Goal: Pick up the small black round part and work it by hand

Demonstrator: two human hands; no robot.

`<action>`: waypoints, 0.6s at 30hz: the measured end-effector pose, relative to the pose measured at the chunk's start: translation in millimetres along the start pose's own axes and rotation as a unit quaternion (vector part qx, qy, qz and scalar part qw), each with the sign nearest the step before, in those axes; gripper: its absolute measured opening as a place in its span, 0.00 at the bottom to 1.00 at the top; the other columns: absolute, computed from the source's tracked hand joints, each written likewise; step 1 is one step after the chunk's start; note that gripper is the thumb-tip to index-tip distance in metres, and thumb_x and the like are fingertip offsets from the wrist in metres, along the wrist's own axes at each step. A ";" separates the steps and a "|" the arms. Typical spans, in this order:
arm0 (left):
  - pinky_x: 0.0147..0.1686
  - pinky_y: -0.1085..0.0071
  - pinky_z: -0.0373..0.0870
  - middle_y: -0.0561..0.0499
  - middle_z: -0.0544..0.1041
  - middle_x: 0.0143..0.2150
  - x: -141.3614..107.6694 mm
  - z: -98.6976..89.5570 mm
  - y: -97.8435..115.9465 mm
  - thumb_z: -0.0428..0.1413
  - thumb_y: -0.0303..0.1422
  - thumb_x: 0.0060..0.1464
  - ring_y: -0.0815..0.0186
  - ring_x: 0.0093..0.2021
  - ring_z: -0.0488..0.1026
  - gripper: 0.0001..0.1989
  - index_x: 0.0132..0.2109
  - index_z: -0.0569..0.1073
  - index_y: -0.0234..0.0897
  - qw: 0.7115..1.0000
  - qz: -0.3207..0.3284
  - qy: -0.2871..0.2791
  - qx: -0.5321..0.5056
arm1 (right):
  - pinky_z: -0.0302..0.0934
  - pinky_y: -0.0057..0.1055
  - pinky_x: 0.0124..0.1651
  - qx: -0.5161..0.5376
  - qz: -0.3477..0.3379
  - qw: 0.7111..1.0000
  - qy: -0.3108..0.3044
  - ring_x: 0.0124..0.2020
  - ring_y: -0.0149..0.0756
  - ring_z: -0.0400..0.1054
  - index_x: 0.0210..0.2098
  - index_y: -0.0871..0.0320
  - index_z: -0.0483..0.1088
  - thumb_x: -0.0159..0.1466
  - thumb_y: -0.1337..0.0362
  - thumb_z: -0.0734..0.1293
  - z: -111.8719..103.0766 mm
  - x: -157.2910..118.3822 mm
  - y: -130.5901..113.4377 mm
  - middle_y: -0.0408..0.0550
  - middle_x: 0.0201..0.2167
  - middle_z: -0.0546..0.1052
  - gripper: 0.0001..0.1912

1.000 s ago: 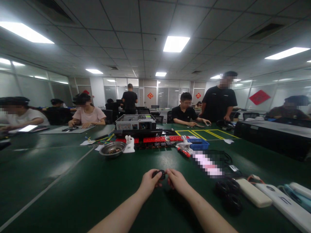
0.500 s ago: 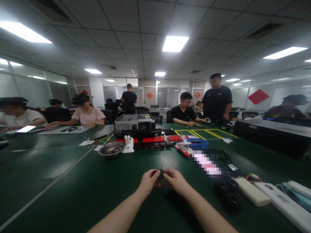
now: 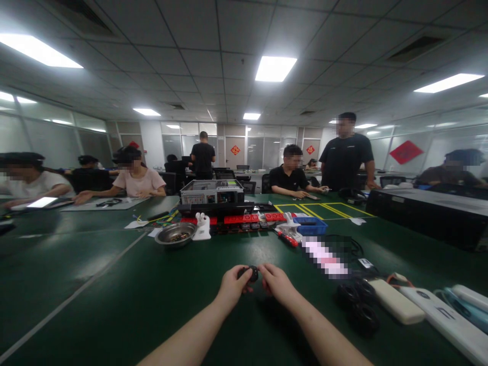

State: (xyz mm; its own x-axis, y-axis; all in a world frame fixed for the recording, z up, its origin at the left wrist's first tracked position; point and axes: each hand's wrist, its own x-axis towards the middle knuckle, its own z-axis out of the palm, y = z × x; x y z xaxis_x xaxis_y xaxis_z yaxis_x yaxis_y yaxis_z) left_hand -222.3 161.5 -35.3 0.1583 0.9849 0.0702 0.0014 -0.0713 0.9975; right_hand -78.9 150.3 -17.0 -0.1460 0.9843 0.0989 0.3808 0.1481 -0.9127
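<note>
A small dark round object is held above the green table, at the middle front. My left hand is closed around its left side. Just right of it, my right hand has its thumb and fingers pinched together near the object's right edge; whatever they may hold is too small to make out. Beyond the hands stand a metal bowl with small brass-coloured parts in it and a white rabbit-shaped item.
Behind lie red-and-black parts, an open metal case, a blue tray and a red screwdriver. On the right are black coils, a cream block and a large black case. People sit and stand around the table.
My right hand's fingertips have shifted slightly on the right of the dark object, and more of it shows. The standing person at the back right has moved a little to the right.
</note>
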 end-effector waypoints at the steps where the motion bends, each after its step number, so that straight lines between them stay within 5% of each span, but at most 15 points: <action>1: 0.14 0.78 0.58 0.48 0.73 0.26 0.0 -0.1 -0.2 0.53 0.44 0.40 0.71 0.17 0.68 0.22 0.37 0.65 0.30 1.000 0.000 0.003 -0.001 | 0.49 0.21 0.17 -0.007 0.010 1.000 0.012 0.13 0.24 0.55 0.29 0.62 0.63 0.60 0.57 0.52 -0.3 1.4 1.6 0.38 0.12 0.61 0.16; 18: 0.16 0.79 0.59 0.46 0.73 0.31 2.5 -1.2 -4.3 0.51 0.43 0.42 0.72 0.18 0.69 0.20 0.39 0.65 0.30 0.999 0.008 -0.031 0.031 | 0.48 0.19 0.13 -0.020 0.046 0.998 -0.031 0.12 0.24 0.54 0.23 0.63 0.62 0.60 0.58 0.53 2.7 3.1 3.5 0.39 0.12 0.60 0.17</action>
State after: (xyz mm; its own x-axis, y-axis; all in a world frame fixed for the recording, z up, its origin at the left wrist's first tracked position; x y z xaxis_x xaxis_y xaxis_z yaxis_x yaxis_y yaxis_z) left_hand -223.1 164.5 -39.3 0.2188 0.9722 0.0836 0.0599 -0.0989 0.9933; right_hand -80.5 153.6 -20.9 -0.1642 0.9864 -0.0109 0.4317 0.0619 -0.8999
